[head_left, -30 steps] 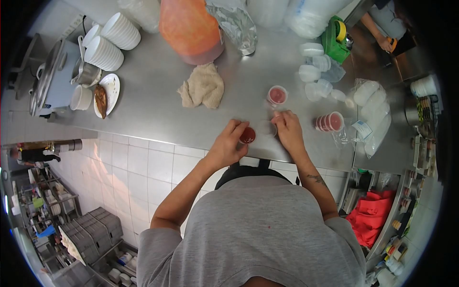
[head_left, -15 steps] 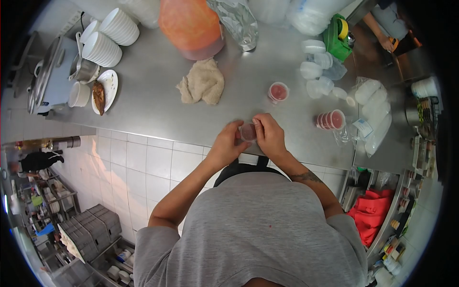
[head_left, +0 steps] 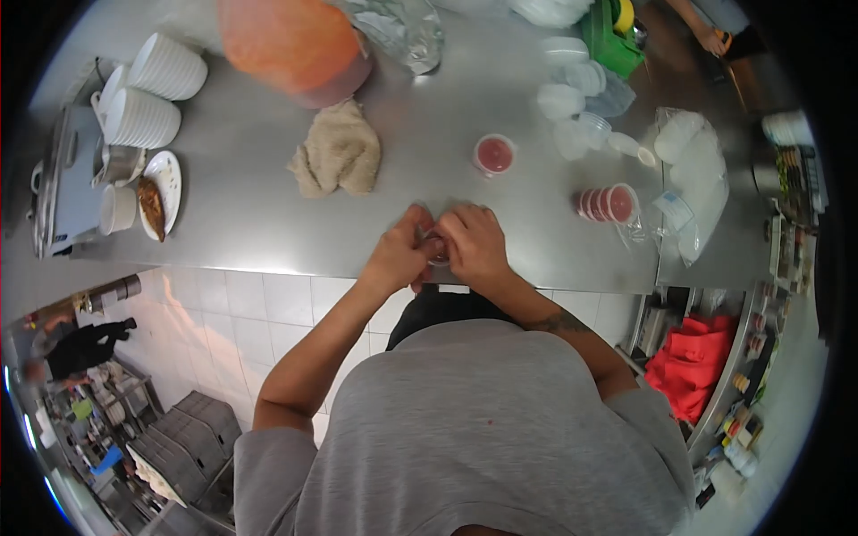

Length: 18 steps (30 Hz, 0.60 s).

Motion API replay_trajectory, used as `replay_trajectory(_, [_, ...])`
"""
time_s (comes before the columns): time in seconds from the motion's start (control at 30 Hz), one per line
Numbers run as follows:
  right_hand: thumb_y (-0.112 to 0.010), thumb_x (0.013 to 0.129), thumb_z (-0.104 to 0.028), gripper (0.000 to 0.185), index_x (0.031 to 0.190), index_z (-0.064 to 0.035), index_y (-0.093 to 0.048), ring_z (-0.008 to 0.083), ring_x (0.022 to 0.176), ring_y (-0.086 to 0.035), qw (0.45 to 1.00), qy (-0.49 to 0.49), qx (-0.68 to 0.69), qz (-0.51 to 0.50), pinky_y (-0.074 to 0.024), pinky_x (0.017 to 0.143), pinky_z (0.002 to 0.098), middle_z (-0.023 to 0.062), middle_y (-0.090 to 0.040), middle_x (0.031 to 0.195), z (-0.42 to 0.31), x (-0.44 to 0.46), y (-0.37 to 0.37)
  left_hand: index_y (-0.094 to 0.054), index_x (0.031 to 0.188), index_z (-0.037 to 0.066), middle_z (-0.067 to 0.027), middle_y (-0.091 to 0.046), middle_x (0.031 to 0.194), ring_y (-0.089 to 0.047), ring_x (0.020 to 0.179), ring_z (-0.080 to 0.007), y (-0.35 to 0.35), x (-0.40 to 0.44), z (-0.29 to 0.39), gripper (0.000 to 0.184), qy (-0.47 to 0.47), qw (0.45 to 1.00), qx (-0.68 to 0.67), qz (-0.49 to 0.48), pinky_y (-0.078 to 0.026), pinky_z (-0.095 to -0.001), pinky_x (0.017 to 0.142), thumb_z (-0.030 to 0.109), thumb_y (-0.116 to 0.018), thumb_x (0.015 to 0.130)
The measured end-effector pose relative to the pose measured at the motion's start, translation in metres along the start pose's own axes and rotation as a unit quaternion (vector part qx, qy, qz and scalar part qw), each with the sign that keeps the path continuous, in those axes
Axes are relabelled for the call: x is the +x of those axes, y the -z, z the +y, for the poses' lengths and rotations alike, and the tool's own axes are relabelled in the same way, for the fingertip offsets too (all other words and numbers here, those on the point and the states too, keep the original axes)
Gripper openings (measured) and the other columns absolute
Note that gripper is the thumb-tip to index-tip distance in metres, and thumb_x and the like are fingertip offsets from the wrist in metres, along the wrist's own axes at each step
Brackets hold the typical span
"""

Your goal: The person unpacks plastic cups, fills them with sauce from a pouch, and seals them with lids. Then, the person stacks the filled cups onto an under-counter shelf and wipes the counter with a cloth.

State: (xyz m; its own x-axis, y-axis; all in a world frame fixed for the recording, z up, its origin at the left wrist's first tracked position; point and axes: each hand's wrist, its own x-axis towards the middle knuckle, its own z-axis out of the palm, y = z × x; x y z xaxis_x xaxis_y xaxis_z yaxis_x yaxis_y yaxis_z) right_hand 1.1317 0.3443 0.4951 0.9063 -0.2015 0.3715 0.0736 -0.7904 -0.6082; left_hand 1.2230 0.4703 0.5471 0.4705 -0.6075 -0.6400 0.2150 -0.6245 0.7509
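My left hand (head_left: 398, 255) and my right hand (head_left: 474, 246) meet over the front edge of the steel counter. Between them is a small clear plastic sauce cup (head_left: 439, 258), mostly hidden by my fingers. The left fingers wrap its side, while the right fingers press on its top and rim. Beyond my hands stands a single lidded cup of red sauce (head_left: 494, 155). Further right, a stack of similar red cups (head_left: 609, 205) lies on its side. A beige cloth (head_left: 338, 150) sits crumpled to the left.
Behind the cloth is a large orange container (head_left: 290, 45). White bowls (head_left: 143, 118) and a plate with brown food (head_left: 168, 183) are at left. Loose clear cups (head_left: 572, 103), a green box (head_left: 612, 37) and bagged white lids (head_left: 693, 170) stand right. Another person's hand (head_left: 712, 40) shows at top right.
My right hand has turned over the cup, its fingers now covering the top that showed before. The camera view has shifted, so counter items appear further left.
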Motion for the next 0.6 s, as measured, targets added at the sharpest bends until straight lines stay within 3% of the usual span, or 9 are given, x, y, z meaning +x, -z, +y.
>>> replay_trajectory(0.17, [-0.058,0.077,-0.009,0.007,0.084,-0.0098,-0.056,0.0283,0.072,-0.051,1.0,-0.015,0.009,-0.018,-0.0369,0.071,0.0396,0.0066,-0.052,0.075,-0.001,0.003,0.002,-0.044,0.103,0.006,-0.0083,-0.056,0.063,-0.05,0.043,-0.0113,-0.002,0.001,0.002,0.017,-0.013,0.999,0.029,0.015,-0.038,-0.026,0.035,0.011,-0.054,0.09])
replay_trajectory(0.27, [-0.055,0.079,-0.001,0.013,0.091,-0.0062,-0.056,0.0257,0.074,-0.052,0.991,-0.081,0.1,0.037,-0.0388,0.075,0.0381,0.0057,-0.055,0.08,0.006,0.0,-0.002,-0.045,0.101,0.005,-0.0077,-0.056,0.062,-0.05,0.043,-0.0116,0.006,0.009,0.005,0.016,-0.056,0.996,0.066,-0.001,-0.037,-0.0256,0.034,0.012,-0.054,0.09])
replay_trajectory(0.37, [-0.056,0.08,-0.001,0.025,0.105,-0.0025,-0.053,0.0241,0.086,-0.054,0.918,-0.221,0.302,0.133,-0.0404,0.082,0.0379,0.0085,-0.056,0.099,0.007,-0.011,0.009,-0.047,0.099,0.005,-0.0074,-0.055,0.059,-0.049,0.042,-0.0124,0.009,0.015,0.037,0.016,-0.117,0.991,0.061,0.033,-0.036,-0.027,0.035,0.014,-0.055,0.09])
replay_trajectory(0.47, [-0.063,0.078,-0.005,0.048,0.121,0.0002,-0.043,0.0248,0.099,-0.051,0.927,-0.252,0.227,0.156,-0.0409,0.088,0.0383,0.0138,-0.049,0.116,0.025,-0.019,0.015,-0.048,0.1,0.004,-0.0073,-0.055,0.057,-0.049,0.041,-0.0137,0.004,0.026,0.076,0.018,-0.192,0.979,0.043,0.051,-0.036,-0.0292,0.037,0.018,-0.055,0.09])
replay_trajectory(0.57, [-0.072,0.072,-0.01,0.073,0.132,0.0014,-0.032,0.0313,0.109,-0.047,0.956,-0.189,0.101,0.2,-0.0391,0.094,0.0392,0.0185,-0.043,0.123,0.025,0.004,0.025,-0.05,0.101,0.003,-0.0086,-0.056,0.058,-0.049,0.04,-0.0147,-0.008,0.074,0.081,0.022,-0.267,0.949,0.102,0.129,-0.038,-0.0306,0.039,0.022,-0.056,0.09])
replay_trajectory(0.6, [-0.072,0.071,-0.009,0.075,0.133,0.0021,-0.03,0.0323,0.11,-0.047,0.959,-0.178,0.098,0.2,-0.0385,0.095,0.0393,0.0192,-0.043,0.124,0.028,0.012,0.026,-0.051,0.101,0.003,-0.0093,-0.057,0.059,-0.051,0.043,-0.0156,-0.01,0.08,0.083,0.023,-0.257,0.952,0.115,0.116,-0.039,-0.0317,0.041,0.023,-0.056,0.09])
